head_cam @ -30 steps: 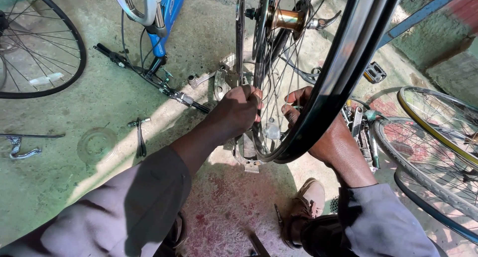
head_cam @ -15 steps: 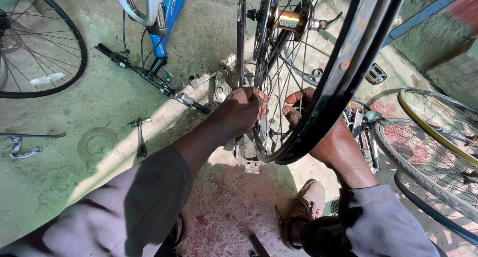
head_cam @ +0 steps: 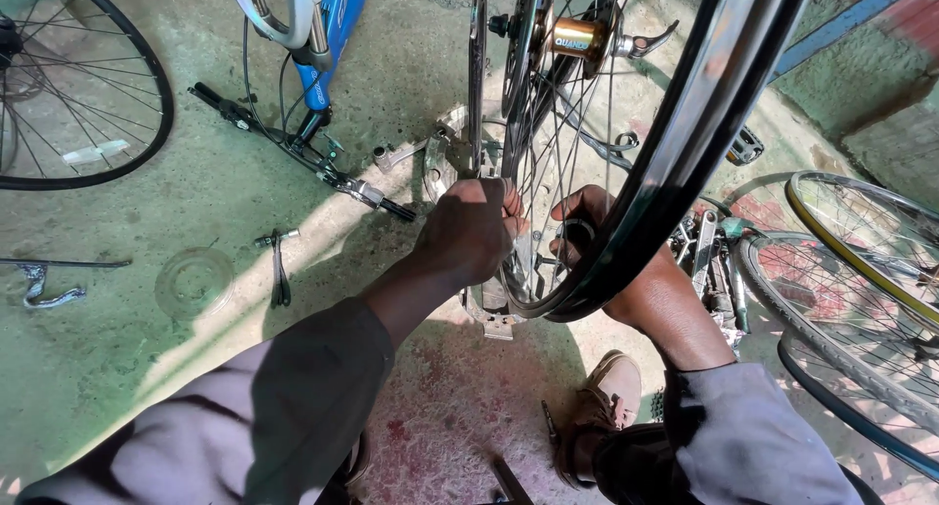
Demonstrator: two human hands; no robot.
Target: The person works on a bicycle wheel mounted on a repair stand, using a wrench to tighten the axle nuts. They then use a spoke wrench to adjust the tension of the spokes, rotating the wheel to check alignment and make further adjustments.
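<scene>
A black-rimmed bicycle wheel (head_cam: 690,143) stands upright in front of me, its gold hub (head_cam: 572,38) at the top and thin spokes running down to the rim. My left hand (head_cam: 469,226) is closed on the spokes near the wheel's lower rim. On the far side of the rim, my right hand (head_cam: 641,280) grips the rim's lower edge, its fingers partly hidden behind the rim. A metal pedal-like part (head_cam: 494,314) lies on the floor just under both hands.
Another wheel (head_cam: 93,94) lies at top left. A blue bike frame (head_cam: 333,26) and a handlebar with levers (head_cam: 303,153) lie on the concrete, with a clear round disc (head_cam: 194,282) and small tool (head_cam: 279,270). Several wheels (head_cam: 851,280) lie at right. My shoe (head_cam: 606,397) is below.
Both hands stay at the wheel's lower rim with only small finger shifts. The view has tilted very slightly.
</scene>
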